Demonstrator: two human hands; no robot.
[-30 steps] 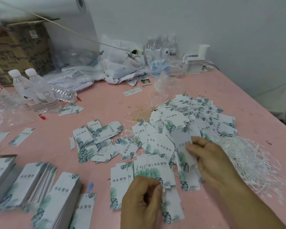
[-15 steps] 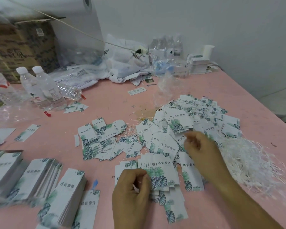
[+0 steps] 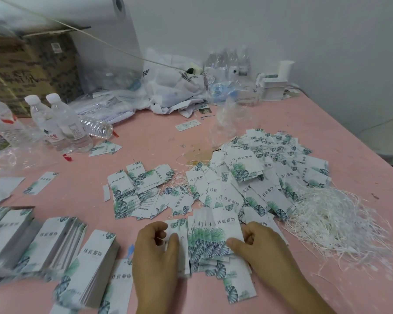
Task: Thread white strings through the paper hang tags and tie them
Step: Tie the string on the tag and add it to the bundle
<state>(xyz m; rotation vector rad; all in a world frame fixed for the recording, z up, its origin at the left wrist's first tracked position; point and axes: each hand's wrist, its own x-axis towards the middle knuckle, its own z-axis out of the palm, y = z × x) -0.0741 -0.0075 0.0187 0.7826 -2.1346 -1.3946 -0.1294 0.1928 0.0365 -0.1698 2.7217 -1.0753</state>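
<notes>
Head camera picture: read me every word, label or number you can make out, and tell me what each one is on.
"纬宸服饰": on the paper hang tags, repeated across the stacks and piles.
"MOTEL": on the white plastic bag at the back, the start of the word hidden.
Cardboard box: large dark characters, too blurred to read.
Water bottle labels: too small to read.
Loose card: print too small.

Pink table bears hang tags, white strings, water bottles.

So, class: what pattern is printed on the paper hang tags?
Green and dark teal leaves on white hang tags, clearest in the head view.
</notes>
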